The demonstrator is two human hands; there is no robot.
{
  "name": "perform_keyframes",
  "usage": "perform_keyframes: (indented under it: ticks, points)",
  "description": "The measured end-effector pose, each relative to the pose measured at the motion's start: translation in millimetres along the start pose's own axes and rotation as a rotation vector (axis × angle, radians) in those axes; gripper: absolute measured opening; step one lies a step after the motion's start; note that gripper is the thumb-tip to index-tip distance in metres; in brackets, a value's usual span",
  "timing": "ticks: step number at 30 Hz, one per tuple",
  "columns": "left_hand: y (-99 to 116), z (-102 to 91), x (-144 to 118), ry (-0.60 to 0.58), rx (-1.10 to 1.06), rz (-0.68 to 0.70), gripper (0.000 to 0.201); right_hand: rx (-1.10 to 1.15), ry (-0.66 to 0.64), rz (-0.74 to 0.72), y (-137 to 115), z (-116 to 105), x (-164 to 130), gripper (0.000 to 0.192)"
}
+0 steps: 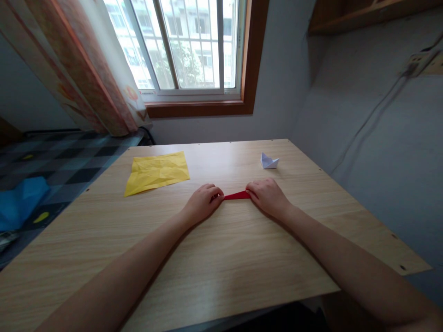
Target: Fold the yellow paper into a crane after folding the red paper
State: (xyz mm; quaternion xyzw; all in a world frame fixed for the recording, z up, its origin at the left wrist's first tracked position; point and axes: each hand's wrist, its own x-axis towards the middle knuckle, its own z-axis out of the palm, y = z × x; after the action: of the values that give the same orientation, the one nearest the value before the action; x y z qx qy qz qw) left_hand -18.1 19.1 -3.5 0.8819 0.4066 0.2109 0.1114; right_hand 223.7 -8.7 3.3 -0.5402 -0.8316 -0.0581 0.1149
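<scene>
A folded red paper (237,196) lies flat near the middle of the wooden table (221,258). My left hand (203,203) pinches its left tip, fingers curled shut. My right hand (268,197) presses on its right end and covers part of it. Only a narrow red strip shows between the two hands. A creased yellow sheet (157,172) lies flat to the far left of my left hand. A small white folded paper boat (269,161) stands beyond my right hand.
A grey wall runs close along the table's right edge and behind it, under a window (194,46) with a curtain (86,69) at the left. Left of the table lies a checkered surface with a blue cloth (20,203).
</scene>
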Motion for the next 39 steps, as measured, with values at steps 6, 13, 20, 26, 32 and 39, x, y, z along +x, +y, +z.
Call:
perform_keyframes:
  ticks: [6,13,20,26,32,39]
  points:
    - [-3,-0.1,1,-0.002,0.041,-0.025,0.022,-0.025,-0.031,0.070,3,3,2,0.023]
    - [-1,-0.9,-1,0.014,0.045,-0.030,0.020,-0.043,-0.034,0.100,6,4,1,0.018]
    - [-3,-3.4,-4,-0.031,0.153,0.173,0.025,-0.049,-0.027,0.118,3,5,2,0.016]
    - [10,-12.2,-8,-0.133,0.442,0.283,0.029,-0.053,-0.051,0.127,4,3,2,0.019]
    - [29,-10.0,-12,-0.185,0.646,0.269,0.028,-0.068,-0.067,0.129,6,2,2,0.020]
    - [40,-5.5,-18,-0.229,0.694,0.234,0.031,-0.043,-0.036,0.119,5,2,1,0.021]
